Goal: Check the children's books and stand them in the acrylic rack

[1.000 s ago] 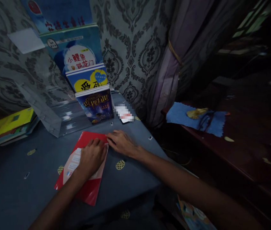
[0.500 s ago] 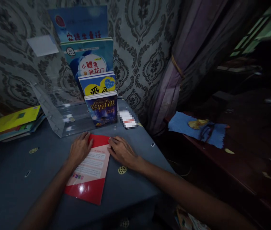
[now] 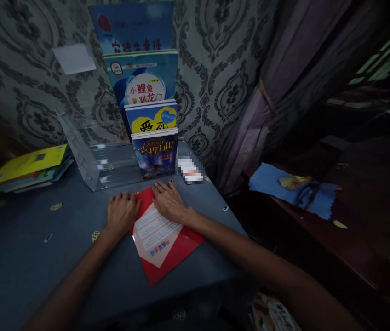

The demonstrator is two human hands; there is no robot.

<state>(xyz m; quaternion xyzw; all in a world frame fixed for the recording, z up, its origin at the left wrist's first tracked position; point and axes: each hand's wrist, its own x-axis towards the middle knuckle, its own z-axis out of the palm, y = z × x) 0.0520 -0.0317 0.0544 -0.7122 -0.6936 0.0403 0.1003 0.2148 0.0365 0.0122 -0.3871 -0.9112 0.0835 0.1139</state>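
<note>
The red booklet [image 3: 163, 239] lies on the tabletop [image 3: 60, 257] in front of the clear stand [image 3: 83, 158], turned from its angle half a second ago: its near end now points further right, one corner toward the person. The right hand [image 3: 169, 202], earlier at the booklet's right edge, now rests across its far part; whether its fingers pinch the edge, I cannot tell. The left hand [image 3: 122, 214] has slid off the far left corner to the left edge, palm down, fingers loose and grasping nothing, thumb at the cover.

The right hand and wrist hide part of the booklet's far right side. Its small print is unreadable. The white item [image 3: 191, 170] beside the front book [image 3: 157, 155] is pixelated, and a printed item [image 3: 272, 315] is cut off at the bottom.
</note>
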